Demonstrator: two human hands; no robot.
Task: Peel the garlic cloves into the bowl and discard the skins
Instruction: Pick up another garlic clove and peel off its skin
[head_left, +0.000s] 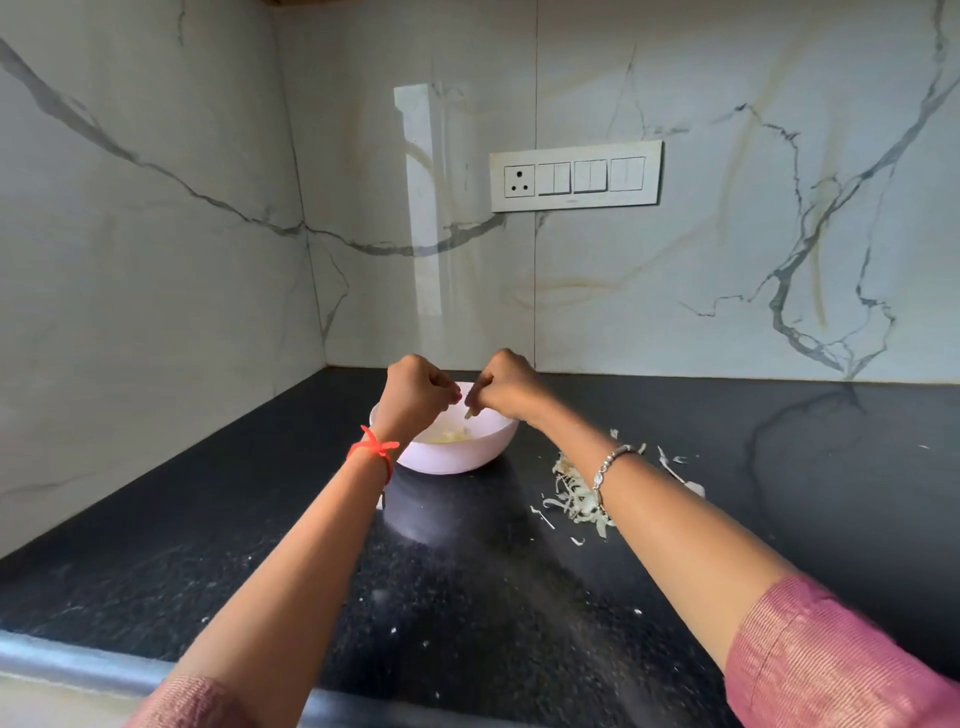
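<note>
White bowl lies under right hand pinching garlic clove; left hand curled, grip unclear.

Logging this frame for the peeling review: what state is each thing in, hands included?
bowl: upright on the counter, peeled garlic inside.
garlic clove: pinched in the right hand, over the bowl.
right hand: fingers curled round the clove.
left hand: fingers curled, nothing seen in them.
skins: loose pile on the counter, right of the bowl.
</note>
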